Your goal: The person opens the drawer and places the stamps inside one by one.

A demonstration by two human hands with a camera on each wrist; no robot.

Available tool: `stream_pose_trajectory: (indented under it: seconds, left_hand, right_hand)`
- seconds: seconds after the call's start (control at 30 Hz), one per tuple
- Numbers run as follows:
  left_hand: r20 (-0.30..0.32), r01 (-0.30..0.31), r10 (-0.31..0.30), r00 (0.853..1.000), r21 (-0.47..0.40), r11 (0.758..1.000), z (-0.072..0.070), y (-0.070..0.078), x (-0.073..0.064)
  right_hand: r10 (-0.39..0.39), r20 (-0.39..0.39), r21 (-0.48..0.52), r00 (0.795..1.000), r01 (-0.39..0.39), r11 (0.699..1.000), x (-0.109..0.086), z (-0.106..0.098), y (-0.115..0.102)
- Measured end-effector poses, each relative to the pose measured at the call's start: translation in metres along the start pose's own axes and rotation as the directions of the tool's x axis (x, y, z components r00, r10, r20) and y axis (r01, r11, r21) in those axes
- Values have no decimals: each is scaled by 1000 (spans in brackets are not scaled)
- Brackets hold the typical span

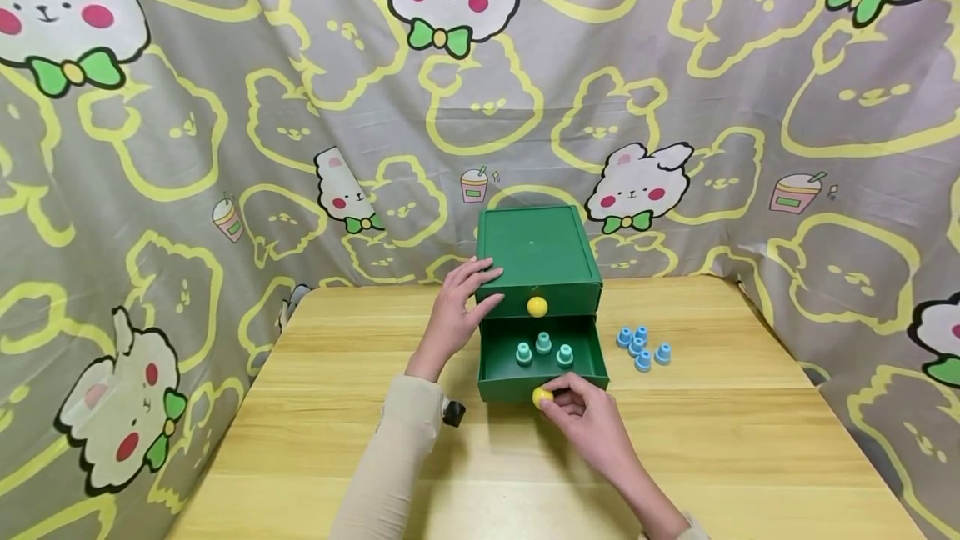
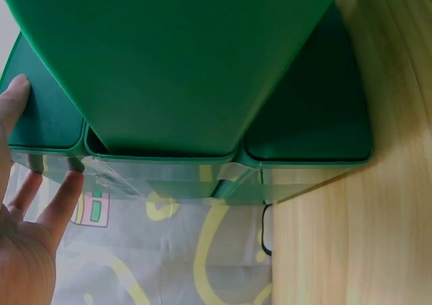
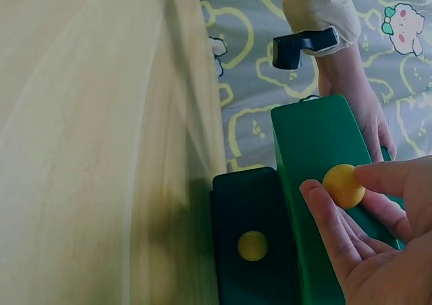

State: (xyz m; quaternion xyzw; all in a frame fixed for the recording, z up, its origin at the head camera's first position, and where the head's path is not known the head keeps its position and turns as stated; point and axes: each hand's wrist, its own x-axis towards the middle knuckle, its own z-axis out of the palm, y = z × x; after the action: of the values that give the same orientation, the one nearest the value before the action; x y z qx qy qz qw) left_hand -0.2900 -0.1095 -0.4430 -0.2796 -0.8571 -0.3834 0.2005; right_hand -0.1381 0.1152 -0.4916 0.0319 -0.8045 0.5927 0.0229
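Pulled well out from a green box (image 1: 528, 244), between a closed top drawer (image 1: 573, 300) and a closed bottom drawer (image 2: 320, 102): the middle drawer (image 1: 502, 391). Location of the box: on the light wooden worktop (image 1: 300, 440), toward its far edge. Inside the middle drawer, three small mint-green pegs (image 1: 543, 345), upright and apart from one another, one farther back and two nearer the front. On the front of the same drawer, a round yellow knob (image 3: 343, 185), pinched between the thumb and fingers of the right grip (image 1: 588, 415).

Above, on the top drawer, a matching top knob (image 1: 537, 307); below, in the right wrist view, a bottom knob (image 3: 253, 245) of the same yellow. At the upper left edge of the box, the left grip (image 1: 452, 307), flat and loosely spread with fairly straight fingers, and with the thumb (image 2: 15, 102) laid against the front of the top drawer.

Just to the right of the box, five small blue pegs (image 1: 625, 337), four bunched close together and one slightly apart. On the left forearm, a beige sleeve (image 1: 397, 440); at the wrist, a small black device (image 1: 453, 412). Behind the worktop and along both sides, a grey curtain (image 1: 487, 73), printed with yellow animal outlines, white rabbits with green bows, and drink cups.
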Motion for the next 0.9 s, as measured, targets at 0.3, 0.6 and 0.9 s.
stream_pose_trajectory:
  seconds: [0.3,0.6,0.9]
  left_hand:
    - [-9,-12,12,1000,-3,1000,0,-1,-1]
    - [0,-6,6,1000,-10,1000,0,-1,0]
    - [-3,-20,20,1000,-21,1000,0,-1,0]
  right_hand:
    - [-4,7,10,1000,3,1000,13,0,2]
    - [-14,-1,10,1000,14,1000,23,0,2]
    - [-24,7,14,1000,24,1000,33,-2,1]
